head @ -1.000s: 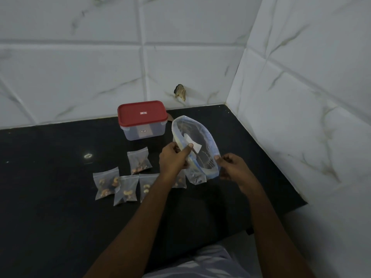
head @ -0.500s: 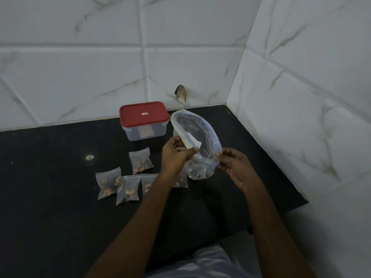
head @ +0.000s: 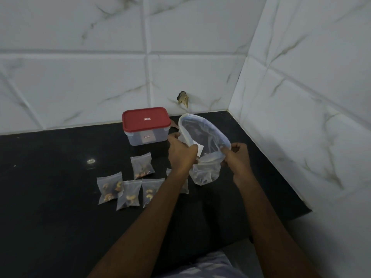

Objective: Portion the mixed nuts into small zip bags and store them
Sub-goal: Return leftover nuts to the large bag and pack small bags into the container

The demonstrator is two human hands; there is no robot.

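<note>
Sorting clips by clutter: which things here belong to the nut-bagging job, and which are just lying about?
Job: big zip bag, gripped by left hand and right hand; small filled bags; red-lidded box, likely for storage.
Just there: black counter; tiled wall; chipped hole in the wall.

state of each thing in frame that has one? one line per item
large zip bag: mouth open, held up by both hands, nearly empty
container: closed, red lid on
small bags: five, lying flat on the counter, nuts inside; seals too small to tell
left hand: grips the large zip bag's rim
right hand: pinches the rim's other side
</note>
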